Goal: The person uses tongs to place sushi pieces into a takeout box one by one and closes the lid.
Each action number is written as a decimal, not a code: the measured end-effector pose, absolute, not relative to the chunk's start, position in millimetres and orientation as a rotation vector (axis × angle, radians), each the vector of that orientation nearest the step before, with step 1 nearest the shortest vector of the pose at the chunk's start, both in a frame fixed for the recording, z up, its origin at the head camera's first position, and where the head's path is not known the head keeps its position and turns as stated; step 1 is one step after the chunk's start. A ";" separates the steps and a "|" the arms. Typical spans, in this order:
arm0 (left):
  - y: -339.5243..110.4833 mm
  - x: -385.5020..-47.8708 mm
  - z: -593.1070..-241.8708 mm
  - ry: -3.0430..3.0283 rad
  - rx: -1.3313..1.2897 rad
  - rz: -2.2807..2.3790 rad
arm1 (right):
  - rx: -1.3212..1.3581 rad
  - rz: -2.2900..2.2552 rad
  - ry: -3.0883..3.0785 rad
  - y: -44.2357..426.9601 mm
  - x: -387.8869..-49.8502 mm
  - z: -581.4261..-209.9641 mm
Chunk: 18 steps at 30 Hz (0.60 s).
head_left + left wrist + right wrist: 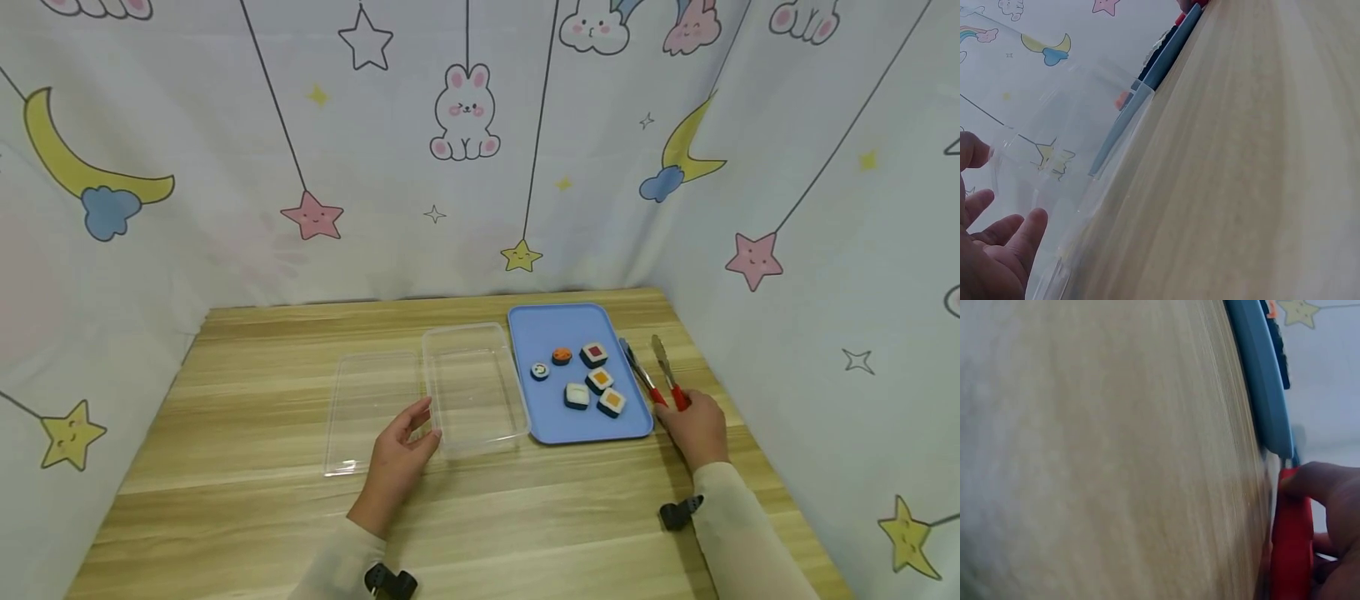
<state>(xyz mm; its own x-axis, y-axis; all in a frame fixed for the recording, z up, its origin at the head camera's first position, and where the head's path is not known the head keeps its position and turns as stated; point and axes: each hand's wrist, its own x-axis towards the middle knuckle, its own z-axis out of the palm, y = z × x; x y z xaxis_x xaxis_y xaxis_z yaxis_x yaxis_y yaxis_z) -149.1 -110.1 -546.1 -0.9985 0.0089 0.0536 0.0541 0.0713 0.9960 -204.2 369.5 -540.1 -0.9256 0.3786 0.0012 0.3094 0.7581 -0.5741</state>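
By the counter's (247, 433) right edge the right hand (696, 427) holds the tongs (665, 365), the left hand (401, 460) is spread at the box (474, 385), seemingly getting ready, so next probably needs a soft pinch on the sushi (599, 381) near the back right corner.

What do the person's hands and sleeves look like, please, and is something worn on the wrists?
The left hand and right hand are bare, with no glove visible. The left sleeve and right sleeve are long, plain and pale cream. A small black device sits near each wrist, left device and right device.
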 end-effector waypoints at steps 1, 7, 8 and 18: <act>-110.0 -149.2 -546.3 -2.269 -0.068 -2.119 | -0.560 0.898 -2.828 370.5 -204.0 -541.1; -110.0 -149.0 -546.0 -2.254 -0.065 -2.137 | -0.458 0.927 -2.773 375.9 -199.6 -536.9; -110.0 -149.0 -545.8 -2.256 -0.064 -2.139 | -0.415 0.932 -2.770 376.4 -198.6 -534.3; -111.6 -150.4 -546.8 -2.268 -0.055 -2.132 | 0.126 0.797 -2.901 368.5 -202.8 -508.8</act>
<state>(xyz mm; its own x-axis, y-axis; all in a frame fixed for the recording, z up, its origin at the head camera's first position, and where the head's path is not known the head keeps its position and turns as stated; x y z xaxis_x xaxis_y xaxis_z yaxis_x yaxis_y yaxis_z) -150.4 -111.6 -546.8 -0.9990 0.0061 0.0450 0.0453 0.0616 0.9971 -202.8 368.5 -508.8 -0.9880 -0.0460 0.1477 -0.1150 0.8570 -0.5023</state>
